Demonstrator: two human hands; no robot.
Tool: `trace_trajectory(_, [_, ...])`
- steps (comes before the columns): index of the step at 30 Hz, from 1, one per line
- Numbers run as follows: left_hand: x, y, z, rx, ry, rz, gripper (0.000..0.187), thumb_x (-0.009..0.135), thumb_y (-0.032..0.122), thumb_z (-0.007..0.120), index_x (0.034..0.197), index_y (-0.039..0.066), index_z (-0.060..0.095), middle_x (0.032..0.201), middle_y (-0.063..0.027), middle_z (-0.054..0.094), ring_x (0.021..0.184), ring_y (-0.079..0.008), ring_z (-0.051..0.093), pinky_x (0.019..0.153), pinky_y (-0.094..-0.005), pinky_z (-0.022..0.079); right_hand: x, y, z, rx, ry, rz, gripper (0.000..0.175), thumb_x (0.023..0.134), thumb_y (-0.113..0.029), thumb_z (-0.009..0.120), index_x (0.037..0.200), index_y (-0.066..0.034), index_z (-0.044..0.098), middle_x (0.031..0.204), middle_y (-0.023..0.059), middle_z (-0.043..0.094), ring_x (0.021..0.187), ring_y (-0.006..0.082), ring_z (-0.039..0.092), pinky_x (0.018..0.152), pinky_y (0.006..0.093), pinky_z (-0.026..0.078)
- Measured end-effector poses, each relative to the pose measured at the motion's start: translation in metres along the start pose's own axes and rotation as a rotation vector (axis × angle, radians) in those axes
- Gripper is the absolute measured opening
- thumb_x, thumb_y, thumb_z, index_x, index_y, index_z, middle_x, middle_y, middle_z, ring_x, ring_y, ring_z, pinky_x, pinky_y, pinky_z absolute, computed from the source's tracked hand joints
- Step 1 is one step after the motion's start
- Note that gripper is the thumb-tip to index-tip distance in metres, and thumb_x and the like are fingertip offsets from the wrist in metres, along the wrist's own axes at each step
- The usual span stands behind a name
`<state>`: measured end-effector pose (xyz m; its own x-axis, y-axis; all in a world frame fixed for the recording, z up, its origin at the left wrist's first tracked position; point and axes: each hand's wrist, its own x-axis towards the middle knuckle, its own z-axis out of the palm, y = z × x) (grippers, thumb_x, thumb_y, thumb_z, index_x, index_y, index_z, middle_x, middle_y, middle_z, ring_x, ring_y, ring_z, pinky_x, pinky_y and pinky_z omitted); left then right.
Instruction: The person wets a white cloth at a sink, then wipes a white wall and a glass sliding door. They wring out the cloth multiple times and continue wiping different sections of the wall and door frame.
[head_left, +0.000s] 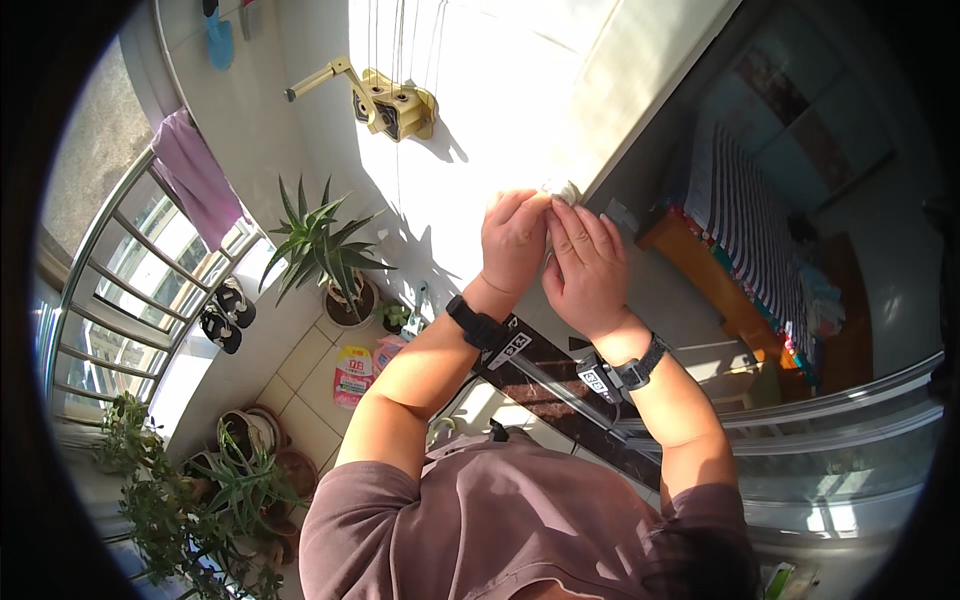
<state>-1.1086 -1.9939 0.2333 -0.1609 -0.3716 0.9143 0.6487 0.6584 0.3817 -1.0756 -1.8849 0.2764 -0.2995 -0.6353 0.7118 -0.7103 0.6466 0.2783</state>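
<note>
Both hands are raised and close together in front of the sunlit white wall (510, 97), near its edge by the doorway. Between their fingertips is a small, bright white thing (561, 191) that looks crumpled, like tissue or thin cloth; glare and the fingers hide its exact kind. My left hand (516, 244) pinches its lower left side with bent fingers. My right hand (589, 262) reaches it from below with fingertips bunched against it, the thumb lower down. Each wrist wears a black strap with a small device on it.
A cream hand-crank winch (397, 105) with wires is mounted on the wall. Potted aloe (326, 236), pink detergent pouches (354, 375) and more plants (240, 480) stand left. A purple cloth (196, 176) hangs over the metal railing. The sliding-door track (570, 397) crosses below; a bed (750, 217) lies beyond.
</note>
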Motion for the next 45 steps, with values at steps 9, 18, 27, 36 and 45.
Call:
trace_trajectory(9, [0.011,-0.003,0.004,-0.041,-0.067,-0.151,0.02,0.068,-0.005,0.059,0.083,0.007,0.06,0.079,-0.0061,0.06,0.072,-0.0245,0.056,0.063,-0.0319,0.045,0.0,0.007,0.008,0.061,0.025,0.071,0.046,0.07,-0.007,0.056,0.116,0.0011,0.054,0.126,0.0093,0.049,0.112,0.0226,0.046,0.093,0.0376,0.037])
trace_trajectory(18, [0.029,0.006,0.008,-0.109,-0.024,-0.036,0.02,0.067,-0.003,0.062,0.083,0.008,0.061,0.079,-0.0039,0.06,0.071,-0.0225,0.055,0.063,-0.0304,0.045,0.001,0.012,0.012,-0.009,0.108,0.105,0.056,0.069,-0.009,0.056,0.124,-0.0012,0.047,0.129,0.0079,0.046,0.115,0.0234,0.044,0.094,0.04,0.034])
trace_trajectory(27, [0.004,0.002,-0.004,-0.198,-0.076,-0.094,0.021,0.066,-0.005,0.063,0.083,0.007,0.062,0.079,-0.0056,0.06,0.07,-0.0238,0.057,0.06,-0.031,0.046,-0.018,-0.001,0.016,0.002,-0.038,0.118,0.057,0.069,-0.011,0.055,0.124,-0.0017,0.046,0.131,0.0069,0.044,0.119,0.0211,0.042,0.1,0.0398,0.026])
trace_trajectory(36, [0.008,0.007,-0.008,-0.146,-0.069,-0.016,0.019,0.067,-0.004,0.064,0.083,0.007,0.061,0.078,-0.0057,0.06,0.071,-0.0236,0.058,0.062,-0.0311,0.047,-0.015,-0.004,0.014,-0.046,-0.048,0.101,0.054,0.071,-0.01,0.054,0.124,-0.0014,0.046,0.13,0.0075,0.045,0.12,0.0208,0.04,0.1,0.043,0.023])
trace_trajectory(45, [0.043,0.004,0.008,-0.145,-0.081,-0.081,0.018,0.07,-0.005,0.063,0.085,0.006,0.065,0.082,-0.0047,0.063,0.075,-0.0199,0.058,0.062,-0.0276,0.047,0.025,0.023,0.007,0.029,0.224,0.038,0.041,0.075,-0.006,0.054,0.115,-0.0105,0.053,0.117,0.0071,0.051,0.113,0.0256,0.046,0.096,0.0455,0.027])
